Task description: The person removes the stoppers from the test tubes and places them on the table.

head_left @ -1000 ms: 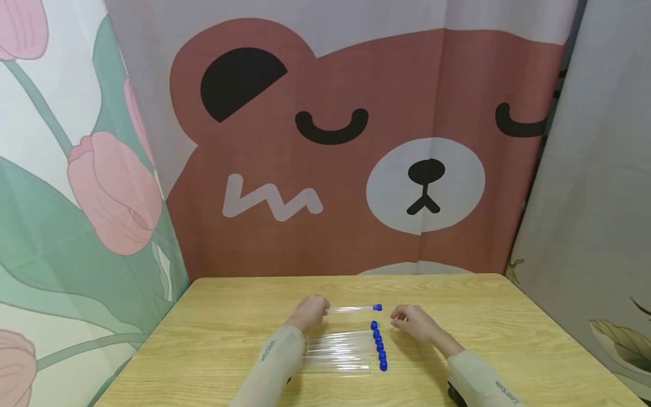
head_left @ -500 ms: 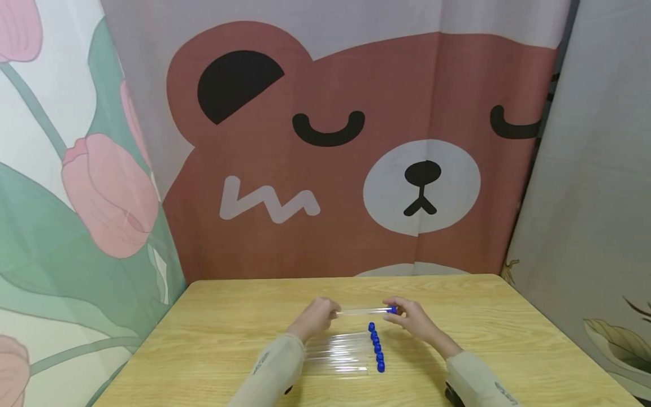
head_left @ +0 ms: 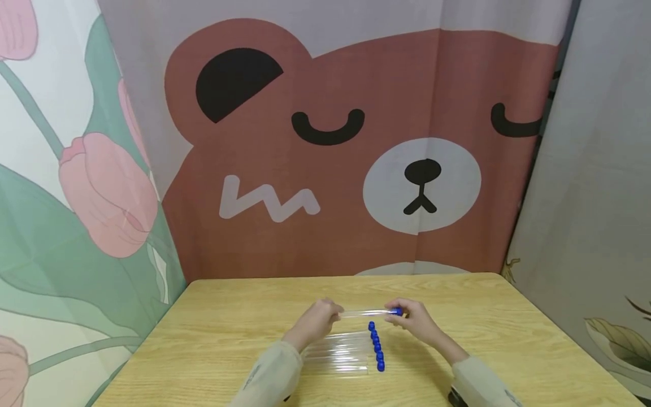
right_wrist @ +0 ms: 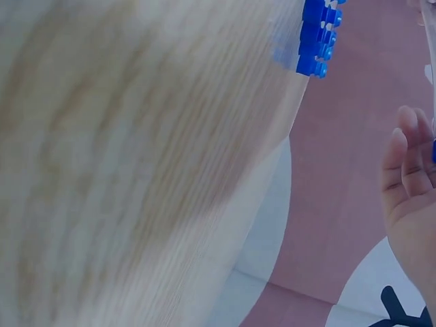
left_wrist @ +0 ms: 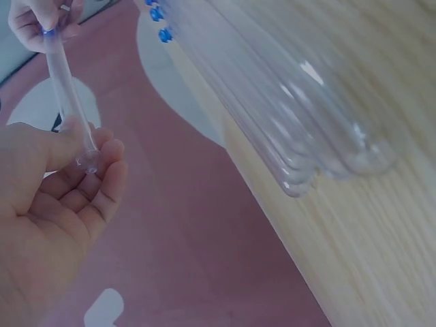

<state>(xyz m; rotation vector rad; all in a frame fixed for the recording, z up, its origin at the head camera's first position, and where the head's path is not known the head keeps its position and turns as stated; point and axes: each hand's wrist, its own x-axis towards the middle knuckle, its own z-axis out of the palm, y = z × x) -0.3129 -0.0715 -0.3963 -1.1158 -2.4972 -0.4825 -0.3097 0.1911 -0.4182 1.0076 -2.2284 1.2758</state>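
A clear test tube (head_left: 367,313) with a blue cap (head_left: 398,311) is held level above the table between both hands. My left hand (head_left: 316,321) pinches its rounded bottom end, and in the left wrist view the thumb and fingers of that hand (left_wrist: 61,177) close on the tube (left_wrist: 65,88). My right hand (head_left: 416,321) grips the capped end with thumb and fingers. Nearer me, several clear test tubes (head_left: 338,353) lie side by side. A slanting row of blue caps (head_left: 377,346) lines their right ends.
The wood-grain table (head_left: 229,316) carries everything. Behind it hangs a curtain (head_left: 335,249) with a bear print. A tulip-print curtain (head_left: 112,192) covers the left side and a pale curtain (head_left: 585,186) the right.
My right hand has moved left to the blue cap and grips it now. My left hand has shifted slightly right with the tube.
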